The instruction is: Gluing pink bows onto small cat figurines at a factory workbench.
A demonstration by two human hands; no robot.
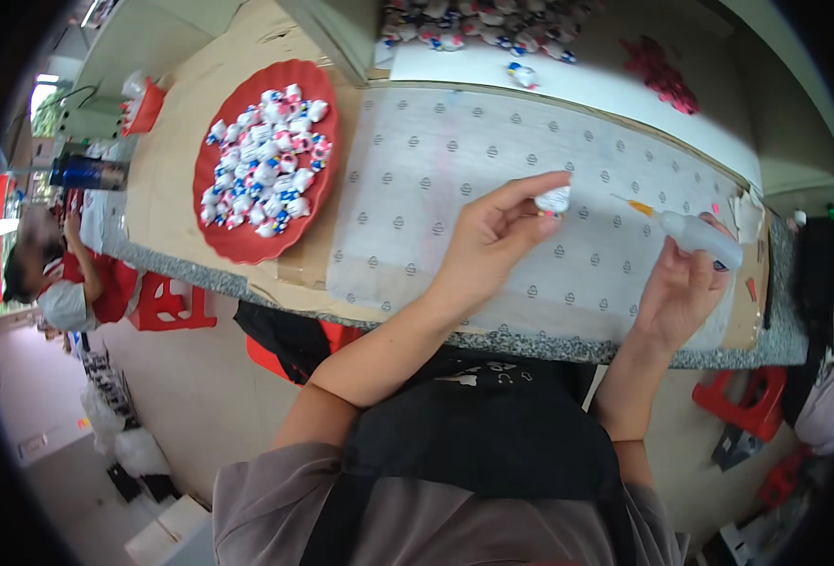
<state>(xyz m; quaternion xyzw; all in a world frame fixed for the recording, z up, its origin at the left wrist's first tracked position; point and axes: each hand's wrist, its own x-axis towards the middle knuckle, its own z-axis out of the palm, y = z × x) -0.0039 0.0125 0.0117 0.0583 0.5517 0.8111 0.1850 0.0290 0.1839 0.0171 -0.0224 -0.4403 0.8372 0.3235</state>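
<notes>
Dark apron (483,429), nearest the viewer, lies on the near side of both grips. The left hand (492,236) is closed, pinching a small white figurine (553,199) between thumb and forefinger; the piece's long axis is too small to tell. The right hand (683,292) is closed around a squeeze bottle (707,240), whose orange nozzle (640,208) and thin needle (618,197) project left of that grip. Key relation: the bottle's long axis slants leftward and away from the person, its needle directed toward the figurine but apart from it; the left hand is the nearer to the piece. Beneath both grips spreads a patterned white sheet (417,255); well left of the left-hand grip is a red tray (322,193) of similar figurines (264,168).
</notes>
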